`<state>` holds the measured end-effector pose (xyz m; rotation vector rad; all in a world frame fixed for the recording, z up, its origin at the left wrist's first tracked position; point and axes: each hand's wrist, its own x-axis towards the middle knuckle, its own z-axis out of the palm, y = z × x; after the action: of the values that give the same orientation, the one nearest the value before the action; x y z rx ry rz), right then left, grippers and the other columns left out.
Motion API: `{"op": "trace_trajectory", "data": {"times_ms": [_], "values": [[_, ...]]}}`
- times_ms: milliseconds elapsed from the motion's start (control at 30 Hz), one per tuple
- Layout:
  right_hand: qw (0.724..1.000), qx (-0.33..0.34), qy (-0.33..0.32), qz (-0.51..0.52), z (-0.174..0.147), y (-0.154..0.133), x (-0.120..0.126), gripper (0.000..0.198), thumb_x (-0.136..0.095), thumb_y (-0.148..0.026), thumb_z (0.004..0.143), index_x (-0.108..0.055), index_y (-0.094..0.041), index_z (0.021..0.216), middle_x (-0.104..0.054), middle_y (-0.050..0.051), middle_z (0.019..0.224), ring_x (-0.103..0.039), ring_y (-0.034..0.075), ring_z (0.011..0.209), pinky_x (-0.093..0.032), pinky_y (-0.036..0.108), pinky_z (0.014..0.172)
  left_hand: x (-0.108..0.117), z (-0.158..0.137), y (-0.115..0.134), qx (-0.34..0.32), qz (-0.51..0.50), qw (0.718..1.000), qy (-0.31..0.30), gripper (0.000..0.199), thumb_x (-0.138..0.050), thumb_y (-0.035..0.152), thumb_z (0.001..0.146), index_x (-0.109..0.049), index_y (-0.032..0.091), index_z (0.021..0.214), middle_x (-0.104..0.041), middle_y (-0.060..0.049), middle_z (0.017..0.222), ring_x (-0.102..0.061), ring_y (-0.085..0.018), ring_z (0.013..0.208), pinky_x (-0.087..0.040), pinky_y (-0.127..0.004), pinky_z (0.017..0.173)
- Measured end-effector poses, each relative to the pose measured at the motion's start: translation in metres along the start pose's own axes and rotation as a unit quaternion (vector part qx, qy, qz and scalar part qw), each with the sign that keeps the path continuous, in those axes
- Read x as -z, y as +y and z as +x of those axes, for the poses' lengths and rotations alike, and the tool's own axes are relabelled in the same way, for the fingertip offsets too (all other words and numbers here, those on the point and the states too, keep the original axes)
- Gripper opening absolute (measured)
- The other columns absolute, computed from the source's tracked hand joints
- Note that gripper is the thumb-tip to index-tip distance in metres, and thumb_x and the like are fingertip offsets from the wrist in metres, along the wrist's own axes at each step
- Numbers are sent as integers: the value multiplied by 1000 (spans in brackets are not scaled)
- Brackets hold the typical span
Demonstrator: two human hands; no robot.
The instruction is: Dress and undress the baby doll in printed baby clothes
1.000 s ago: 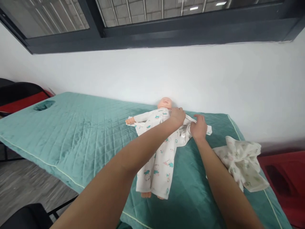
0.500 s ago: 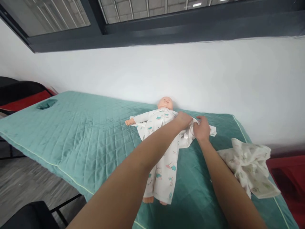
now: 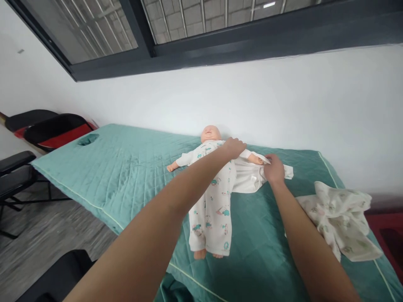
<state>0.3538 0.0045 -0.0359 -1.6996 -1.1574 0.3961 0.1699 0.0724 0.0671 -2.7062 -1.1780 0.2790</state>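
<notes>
A baby doll (image 3: 210, 133) lies on its back on the green padded bed, in a white outfit (image 3: 217, 209) with small teal and pink prints. My left hand (image 3: 235, 148) is closed around the doll's upper arm near the shoulder; its fingertips are partly hidden. The doll's bare hand (image 3: 255, 159) sticks out past it towards my right hand (image 3: 274, 168). Between my right fingers is pinched the edge of a white baby garment (image 3: 248, 178), which spreads out beside the doll's body. Part of this garment is tucked out of sight by the doll.
A crumpled white printed cloth (image 3: 343, 218) lies at the right of the green quilted bed cover (image 3: 132, 180). Behind stands a white wall (image 3: 189, 100) under a dark window frame. Black chairs (image 3: 59, 130) are at the left, and something red (image 3: 388, 235) is at the right.
The doll's hand now shows, out from the white fabric. My left hand has moved slightly towards the doll's shoulder, and my right hand holds the garment's edge farther out. The view has shifted left.
</notes>
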Motion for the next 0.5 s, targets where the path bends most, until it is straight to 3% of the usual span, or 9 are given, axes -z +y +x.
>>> {"op": "trace_trajectory", "data": {"times_ms": [233, 400, 500], "values": [[989, -18, 9, 147, 12, 4, 2, 25, -63, -26, 62, -60, -21, 86, -71, 8, 89, -68, 26, 86, -57, 43, 80, 10, -21, 1, -9, -77, 997, -25, 40, -58, 11, 83, -57, 18, 122, -66, -12, 116, -63, -26, 105, -46, -34, 83], [983, 30, 75, 166, 7, 1, 7, 25, -49, -20, 67, -60, -20, 89, -71, 10, 94, -68, 23, 92, -54, 42, 91, -3, -14, 14, -12, -106, 994, -15, 35, -55, 16, 88, -58, 16, 123, -66, -13, 118, -63, -27, 103, -47, -36, 85], [983, 87, 111, 114, -2, -8, 11, 31, -45, -18, 69, -62, -18, 95, -69, 9, 100, -66, 24, 98, -49, 46, 98, -8, -10, 26, 2, -120, 993, -15, 33, -59, 21, 87, -59, 13, 120, -66, -15, 119, -62, -30, 107, -47, -42, 89]]}}
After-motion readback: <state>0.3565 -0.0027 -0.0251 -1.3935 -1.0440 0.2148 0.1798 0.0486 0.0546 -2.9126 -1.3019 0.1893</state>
